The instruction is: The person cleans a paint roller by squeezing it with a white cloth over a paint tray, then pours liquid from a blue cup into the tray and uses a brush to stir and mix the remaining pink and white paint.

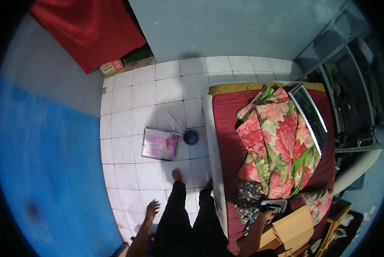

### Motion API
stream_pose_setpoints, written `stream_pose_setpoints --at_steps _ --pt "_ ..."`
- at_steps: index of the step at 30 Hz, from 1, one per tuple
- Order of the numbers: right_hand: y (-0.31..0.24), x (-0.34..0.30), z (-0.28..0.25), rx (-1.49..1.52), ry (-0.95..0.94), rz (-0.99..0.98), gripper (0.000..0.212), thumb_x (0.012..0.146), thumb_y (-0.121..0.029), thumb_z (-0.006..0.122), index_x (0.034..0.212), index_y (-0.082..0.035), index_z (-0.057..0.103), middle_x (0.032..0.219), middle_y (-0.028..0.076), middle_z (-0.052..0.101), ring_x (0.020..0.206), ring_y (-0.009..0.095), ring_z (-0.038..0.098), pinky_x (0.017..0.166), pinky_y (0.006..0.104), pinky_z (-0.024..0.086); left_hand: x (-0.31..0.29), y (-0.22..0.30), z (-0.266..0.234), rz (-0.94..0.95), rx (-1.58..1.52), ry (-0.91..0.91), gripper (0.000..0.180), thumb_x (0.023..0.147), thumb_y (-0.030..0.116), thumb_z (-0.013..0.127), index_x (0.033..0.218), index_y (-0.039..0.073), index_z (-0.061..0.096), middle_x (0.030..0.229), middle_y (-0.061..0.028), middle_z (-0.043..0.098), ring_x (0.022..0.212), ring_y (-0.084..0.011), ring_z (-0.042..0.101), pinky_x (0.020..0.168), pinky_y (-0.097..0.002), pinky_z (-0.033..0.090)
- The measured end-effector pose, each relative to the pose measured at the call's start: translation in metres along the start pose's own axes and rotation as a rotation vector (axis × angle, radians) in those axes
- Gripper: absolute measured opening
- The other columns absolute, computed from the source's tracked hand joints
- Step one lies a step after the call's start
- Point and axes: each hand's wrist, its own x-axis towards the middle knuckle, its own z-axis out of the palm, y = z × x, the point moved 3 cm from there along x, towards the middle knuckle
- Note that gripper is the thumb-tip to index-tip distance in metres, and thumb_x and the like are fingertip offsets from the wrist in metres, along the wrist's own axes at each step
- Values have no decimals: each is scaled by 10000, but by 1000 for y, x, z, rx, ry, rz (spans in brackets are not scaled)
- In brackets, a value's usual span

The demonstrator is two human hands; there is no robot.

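Observation:
My left hand (152, 209) hangs beside my left leg over the tiles, its fingers apart and nothing in them. On the bed, my right hand (267, 214) is at the near edge of a small white-rimmed tray-like thing (274, 203). Its fingers are bent there; something dark shows next to them, too small to name. Against that hand's left lies a crumpled dark patterned cloth (249, 198). An open cardboard box (293, 227) stands just to the right of my forearm.
A floral blanket (277, 141) and a framed mirror (310, 115) lie on the red mattress (227, 150). On the floor are a pink-smeared flat board (157, 144) and a blue bucket (191, 137). A metal rack (329, 85) stands right; a red curtain (89, 30) hangs far left.

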Motion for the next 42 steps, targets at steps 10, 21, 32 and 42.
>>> stream_pose_setpoints --at_steps 10,21,32,42 --pt "-29 33 35 -586 278 -97 575 911 -394 519 1296 30 471 1129 260 616 919 370 647 775 470 557 -3 -1 -145 13 1224 -30 580 977 527 403 1087 8 637 950 -164 705 915 -258 668 804 -387 512" --pt "-21 -99 -62 -902 -321 -1163 557 957 -280 408 1425 16 351 1274 254 559 1058 418 596 917 450 480 35 14 -136 180 702 -58 514 974 464 471 1085 -10 637 973 -149 704 907 -214 676 782 -340 526" --pt "67 -310 -87 -1277 -1418 -282 572 851 -377 580 1288 -19 491 1099 194 621 951 364 630 856 433 499 80 -31 -91 157 767 -11 676 927 605 410 1076 -8 653 1076 -256 655 1059 -415 608 924 -470 475" --pt "-4 -239 -53 -1329 -995 -650 594 755 -465 737 1164 -50 619 939 139 678 854 314 662 801 417 517 99 59 -51 65 303 -233 546 956 569 434 1130 74 587 1017 -75 651 938 -192 609 779 -395 489"
